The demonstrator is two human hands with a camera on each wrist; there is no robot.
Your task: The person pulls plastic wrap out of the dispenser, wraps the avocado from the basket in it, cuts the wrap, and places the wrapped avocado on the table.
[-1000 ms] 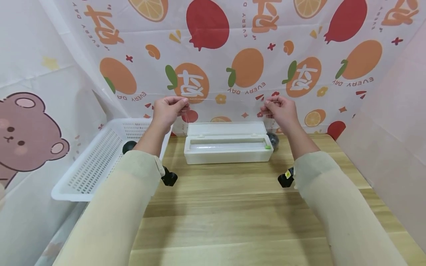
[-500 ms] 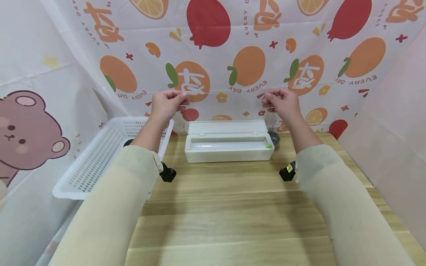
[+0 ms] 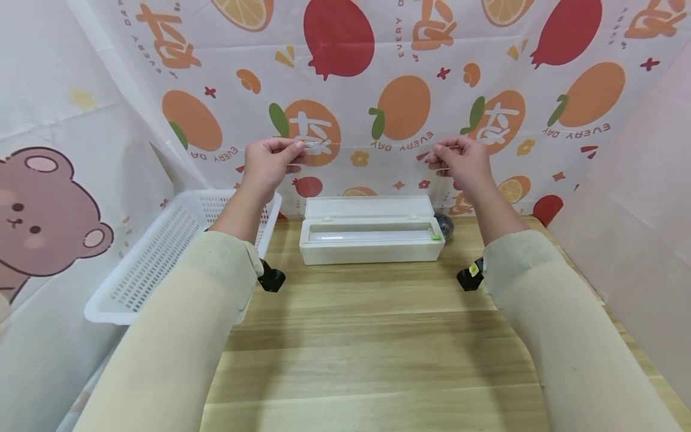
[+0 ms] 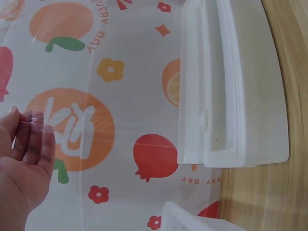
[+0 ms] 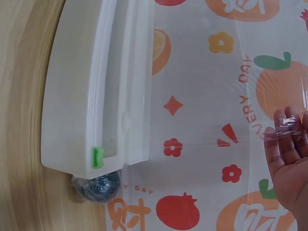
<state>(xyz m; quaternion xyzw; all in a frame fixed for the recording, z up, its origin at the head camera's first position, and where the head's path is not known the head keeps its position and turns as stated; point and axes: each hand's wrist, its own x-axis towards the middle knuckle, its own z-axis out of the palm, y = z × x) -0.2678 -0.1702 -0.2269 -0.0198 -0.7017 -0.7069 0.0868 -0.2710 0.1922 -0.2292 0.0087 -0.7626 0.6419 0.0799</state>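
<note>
A thin sheet of clear cling film [image 4: 34,126] stretches between my hands; its outline is hard to see against the printed backdrop. My left hand [image 3: 272,163] pinches one upper corner between thumb and fingers. At the other corner, my right hand [image 3: 465,163] pinches the film too, with folds catching light at the fingertips in the right wrist view. Both hands are raised above and in front of a white cling film dispenser box [image 3: 372,253], its lid [image 3: 369,207] tipped back. A green slide cutter [image 5: 97,157] sits at the right end of its front strip.
Beside the dispenser's right end lies a dark round object [image 5: 98,186] in clear plastic. A white perforated basket [image 3: 105,312] stands left, partly behind my left arm. The wooden tabletop [image 3: 367,348] meets a fruit-print backdrop [image 3: 356,96] at the back.
Both hands have risen a little, and the right has drifted slightly rightward, with the film still pinched. My left forearm now covers the dark object seen in the basket earlier. The dispenser stays put.
</note>
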